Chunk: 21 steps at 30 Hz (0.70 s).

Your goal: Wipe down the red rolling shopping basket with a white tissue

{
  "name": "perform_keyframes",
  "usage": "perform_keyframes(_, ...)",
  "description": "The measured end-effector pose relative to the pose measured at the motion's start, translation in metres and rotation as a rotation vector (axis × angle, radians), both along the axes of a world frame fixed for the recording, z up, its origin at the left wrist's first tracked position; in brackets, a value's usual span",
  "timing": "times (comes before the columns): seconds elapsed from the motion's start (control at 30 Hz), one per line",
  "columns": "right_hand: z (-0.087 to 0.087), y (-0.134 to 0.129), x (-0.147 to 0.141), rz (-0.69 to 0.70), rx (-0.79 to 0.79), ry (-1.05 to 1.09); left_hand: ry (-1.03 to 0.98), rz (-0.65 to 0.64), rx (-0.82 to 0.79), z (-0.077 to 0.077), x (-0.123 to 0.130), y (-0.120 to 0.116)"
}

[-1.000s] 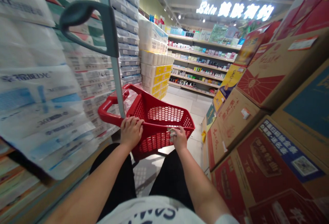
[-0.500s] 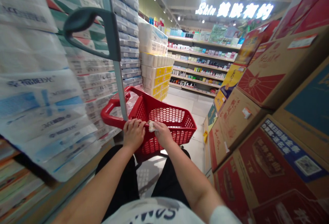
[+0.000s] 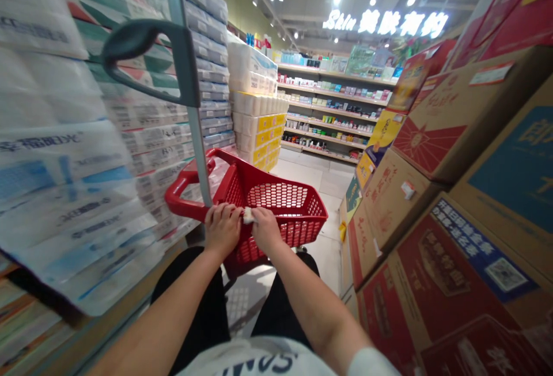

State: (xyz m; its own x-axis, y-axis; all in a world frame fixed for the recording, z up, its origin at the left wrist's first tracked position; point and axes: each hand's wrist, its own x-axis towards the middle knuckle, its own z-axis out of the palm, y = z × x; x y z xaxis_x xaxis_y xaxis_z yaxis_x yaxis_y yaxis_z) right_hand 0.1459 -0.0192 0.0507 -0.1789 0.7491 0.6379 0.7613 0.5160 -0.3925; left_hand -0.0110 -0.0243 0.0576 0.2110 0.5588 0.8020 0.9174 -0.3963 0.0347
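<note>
A red shopping basket [image 3: 298, 229] with perforated sides stands before my knees, tilted in view. Its grey pull handle [image 3: 190, 71] rises on a metal pole from the left end. My left hand [image 3: 222, 227] lies over the near rim by the pole, fingers bent round the edge. Right beside it, my right hand [image 3: 265, 231] pinches a small crumpled white cloth or tissue [image 3: 248, 215] against the same rim. The basket's mesh floor shows no goods in the part I can see.
Packs of toilet paper [image 3: 71, 157] are stacked on the left, with more paper packs [image 3: 254, 128] beyond. Cardboard boxes [image 3: 432, 134] pile up on the right. Across the pale floor [image 3: 330, 209], shelves [image 3: 328, 99] of small products stand at the back.
My right hand has slid a little left along the rim with the white cloth, closer to my left hand. The whole view has shifted slightly.
</note>
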Motion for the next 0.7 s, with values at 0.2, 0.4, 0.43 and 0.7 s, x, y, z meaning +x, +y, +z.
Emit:
perform_keyframes(0.2, -0.023, -0.002, 0.038, 0.0, 0.049, -0.051, -0.011, -0.022, -0.034, -0.001, -0.005, 0.0)
perform_keyframes(0.4, -0.041, 0.003, 0.075, -0.256, 0.014, 0.042, -0.02, -0.025, -0.04, -0.002, -0.001, 0.001)
perform_keyframes(0.43, -0.038, 0.004, 0.069, -0.293, -0.007, 0.057, -0.01, -0.016, -0.034, -0.002, 0.0, 0.001)
perform_keyframes(0.7, -0.017, 0.006, 0.014, -0.168, -0.064, 0.004, 0.033, 0.009, 0.0, 0.0, -0.004, 0.002)
